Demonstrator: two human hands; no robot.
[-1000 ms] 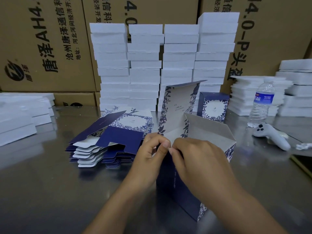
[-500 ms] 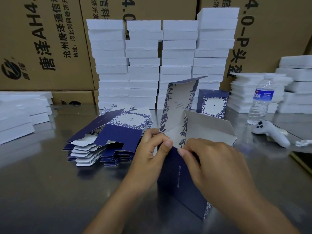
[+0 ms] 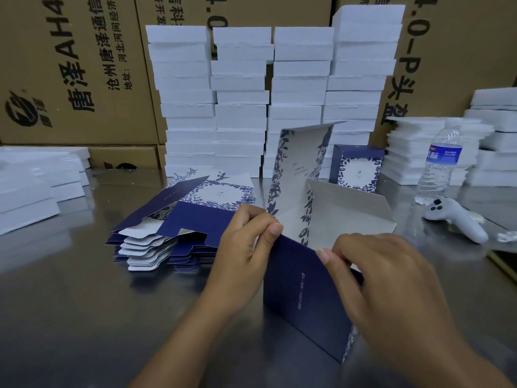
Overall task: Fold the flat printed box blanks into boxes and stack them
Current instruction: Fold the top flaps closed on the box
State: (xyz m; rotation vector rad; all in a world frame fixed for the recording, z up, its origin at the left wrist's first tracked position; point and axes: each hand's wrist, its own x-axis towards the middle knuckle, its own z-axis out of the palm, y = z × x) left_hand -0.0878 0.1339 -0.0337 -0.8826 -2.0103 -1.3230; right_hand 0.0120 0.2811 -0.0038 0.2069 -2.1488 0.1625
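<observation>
A dark blue box with a white floral print (image 3: 305, 292) stands half-formed on the metal table (image 3: 70, 317), its top flaps raised. My left hand (image 3: 246, 245) pinches the upper left corner of its near panel. My right hand (image 3: 391, 278) grips the same top edge further right, thumb on the blue face. A pile of flat printed blanks (image 3: 179, 222) lies to the left of the hands. One finished blue box (image 3: 356, 168) stands upright behind.
Tall stacks of white foam blocks (image 3: 251, 102) line the back, with lower stacks at left (image 3: 33, 180) and right (image 3: 436, 149). A water bottle (image 3: 440, 163) and a white controller (image 3: 458, 219) sit at right. Brown cartons (image 3: 78, 74) form the back wall.
The hands have spread apart along the box's top edge, the right one sliding rightward. The near blue panel now shows wider between them.
</observation>
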